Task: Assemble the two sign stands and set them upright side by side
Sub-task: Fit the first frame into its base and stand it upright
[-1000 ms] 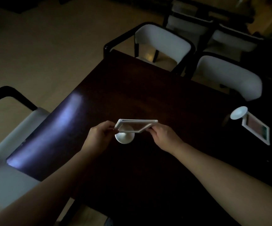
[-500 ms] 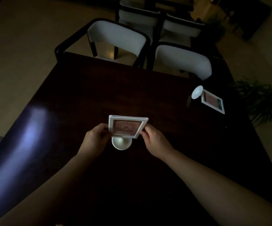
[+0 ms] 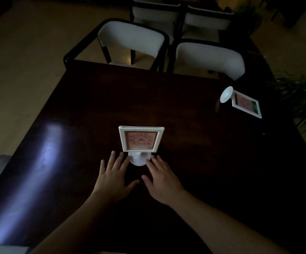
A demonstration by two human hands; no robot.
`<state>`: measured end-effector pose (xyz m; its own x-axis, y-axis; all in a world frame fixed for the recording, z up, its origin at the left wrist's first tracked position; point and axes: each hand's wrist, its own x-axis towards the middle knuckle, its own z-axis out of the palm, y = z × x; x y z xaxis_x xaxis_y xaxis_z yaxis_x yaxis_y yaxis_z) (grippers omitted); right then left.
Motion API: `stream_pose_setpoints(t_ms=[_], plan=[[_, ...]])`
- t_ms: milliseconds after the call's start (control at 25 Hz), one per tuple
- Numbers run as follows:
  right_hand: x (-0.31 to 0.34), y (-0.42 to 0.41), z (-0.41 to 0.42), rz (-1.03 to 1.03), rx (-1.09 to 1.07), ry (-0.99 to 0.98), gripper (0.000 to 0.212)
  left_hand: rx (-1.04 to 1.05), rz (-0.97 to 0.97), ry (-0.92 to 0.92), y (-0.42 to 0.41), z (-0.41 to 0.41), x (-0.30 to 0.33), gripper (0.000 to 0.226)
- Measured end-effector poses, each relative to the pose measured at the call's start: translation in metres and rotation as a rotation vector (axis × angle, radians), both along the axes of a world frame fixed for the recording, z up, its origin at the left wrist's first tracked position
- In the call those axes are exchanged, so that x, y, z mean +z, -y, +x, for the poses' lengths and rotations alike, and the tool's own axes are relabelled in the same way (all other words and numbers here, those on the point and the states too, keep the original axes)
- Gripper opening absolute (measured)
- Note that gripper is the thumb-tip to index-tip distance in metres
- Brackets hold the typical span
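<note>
- Both hands, left hand (image 3: 114, 176) and right hand (image 3: 160, 177), are now off the frame, spread empty, fingertips beside the base.
- First sign stand (image 3: 141, 142) stands upright mid-surface (image 3: 86, 107); that one looks done.
- Second sign stand (image 3: 243, 102) lies tipped at far right, well apart; nothing blocks the reach.

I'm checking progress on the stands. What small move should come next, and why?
Probably reach the right hand toward the second white sign stand lying on its side at the dark table's far right. The near white sign stand already stands upright, both hands open beside its base.
</note>
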<state>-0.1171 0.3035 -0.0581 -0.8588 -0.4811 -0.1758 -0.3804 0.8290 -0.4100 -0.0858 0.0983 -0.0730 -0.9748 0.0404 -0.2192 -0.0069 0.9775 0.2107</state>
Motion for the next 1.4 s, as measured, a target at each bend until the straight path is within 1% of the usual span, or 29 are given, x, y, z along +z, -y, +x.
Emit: stream_pose_setpoints(t_ms=[120,200,400,1040,1400], plan=[[-0.011,0.014,0.003,0.064,0.059,0.023,0.078,-0.083,-0.087,0.026,-0.007,-0.001,-0.004,0.1],[-0.017,0.016,0.003,0.075,0.047,0.04,0.08,-0.092,-0.083,0.032,-0.011,-0.003,-0.004,0.1],[-0.026,-0.004,0.003,0.082,-0.008,0.01,0.082,-0.124,-0.095,0.028,-0.035,-0.008,-0.004,0.101],[-0.033,-0.176,-0.005,0.099,-0.243,0.02,0.08,-0.318,-0.077,0.051,-0.214,-0.049,-0.007,0.1],[-0.028,-0.249,-0.018,0.092,-0.325,0.037,0.081,-0.38,-0.045,0.044,-0.29,-0.073,-0.009,0.099]])
